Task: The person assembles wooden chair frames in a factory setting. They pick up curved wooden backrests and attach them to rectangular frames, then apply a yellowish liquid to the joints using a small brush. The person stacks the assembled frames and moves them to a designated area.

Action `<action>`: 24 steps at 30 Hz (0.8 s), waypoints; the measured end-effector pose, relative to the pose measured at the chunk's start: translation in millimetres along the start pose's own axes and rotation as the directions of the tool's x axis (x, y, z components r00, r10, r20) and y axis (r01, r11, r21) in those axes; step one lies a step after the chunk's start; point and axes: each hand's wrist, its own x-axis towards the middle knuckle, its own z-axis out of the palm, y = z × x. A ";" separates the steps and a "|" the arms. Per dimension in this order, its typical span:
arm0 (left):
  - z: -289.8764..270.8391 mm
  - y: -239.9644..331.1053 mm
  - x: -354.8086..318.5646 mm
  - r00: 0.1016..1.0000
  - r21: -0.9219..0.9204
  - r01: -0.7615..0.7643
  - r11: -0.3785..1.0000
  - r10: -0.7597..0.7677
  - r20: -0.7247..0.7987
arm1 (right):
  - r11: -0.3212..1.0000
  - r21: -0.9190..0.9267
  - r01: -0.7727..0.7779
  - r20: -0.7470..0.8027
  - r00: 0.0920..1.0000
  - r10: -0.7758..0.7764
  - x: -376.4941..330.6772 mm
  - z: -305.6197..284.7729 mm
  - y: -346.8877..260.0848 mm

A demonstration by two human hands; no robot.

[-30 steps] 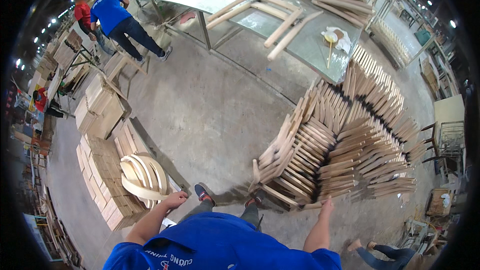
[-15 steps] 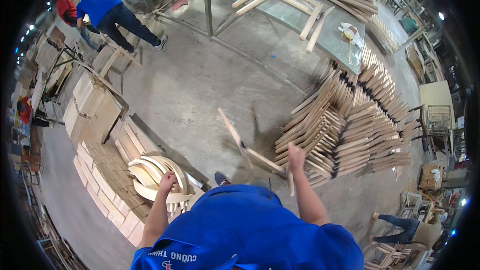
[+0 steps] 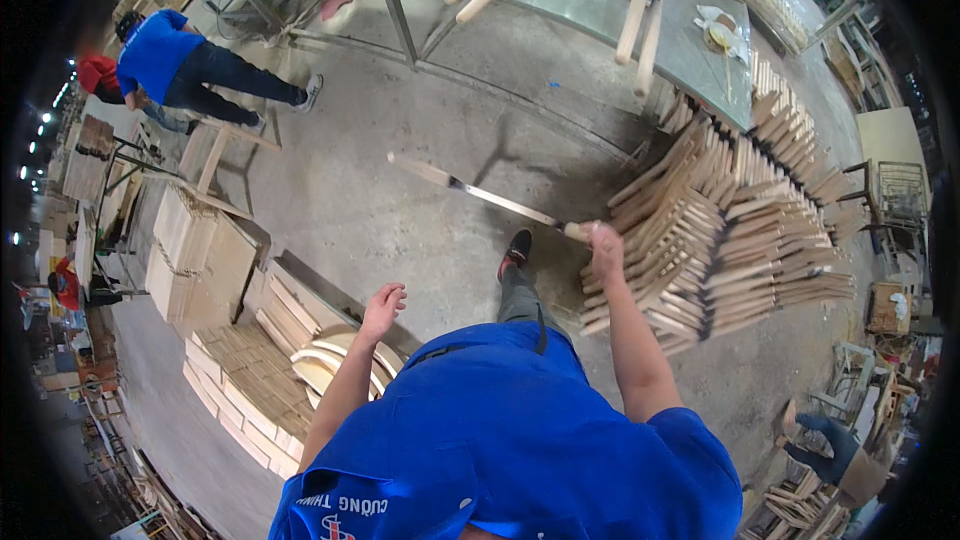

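Right hand (image 3: 605, 240) grips a long pale wooden slat (image 3: 480, 195) by its end, seemingly lifting it from the stacked curved wooden pieces (image 3: 730, 230), frame right; left hand (image 3: 383, 305) hangs open, empty.

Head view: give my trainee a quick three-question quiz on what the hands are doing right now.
1. True or false: the right hand grips one end of a long wooden piece that sticks out over the floor.
2. What does the left hand hold? A) a curved part B) nothing C) a tool
3. Fill in: the big stack of wooden parts lies on the person's ____ side.

Key: 1 true; 2 B, it hangs open above the curved parts on the pallet; 3 right.
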 end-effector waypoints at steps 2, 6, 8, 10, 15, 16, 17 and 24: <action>-5.6 21.7 17.1 0.999 0.159 0.021 0.987 -0.013 -0.052 | 0.974 -0.206 -0.098 0.080 0.990 0.117 2.7 15.6 31.4; -27.0 30.7 34.3 0.976 0.259 0.219 0.941 -0.207 -0.073 | 0.895 -0.081 -0.438 -0.181 0.890 0.419 11.2 7.4 113.5; -27.7 49.0 38.6 0.904 0.248 0.427 0.870 -0.420 -0.084 | 0.828 0.051 -0.559 0.046 0.829 0.557 37.7 -0.6 103.1; -31.6 60.7 54.8 0.848 0.093 0.529 0.844 -0.522 -0.086 | 0.817 -0.083 -0.570 0.241 0.784 0.572 63.6 -21.9 88.6; -26.4 113.6 138.4 0.875 -0.133 0.478 0.868 -0.484 -0.018 | 0.570 -0.184 -0.801 0.401 0.468 0.787 126.7 -47.1 47.3; -23.3 125.7 159.6 0.889 -0.140 0.453 0.881 -0.457 -0.003 | 0.514 -0.168 -0.841 0.414 0.413 0.811 136.1 -47.9 40.9; -21.9 138.3 180.8 0.903 -0.145 0.427 0.893 -0.430 0.011 | 0.454 -0.150 -0.878 0.429 0.356 0.830 144.7 -46.9 35.1; 7.0 217.9 317.7 0.909 -0.048 0.367 0.929 -0.347 0.232 | 0.111 -0.293 -0.950 0.486 -0.048 0.873 161.3 -45.0 41.5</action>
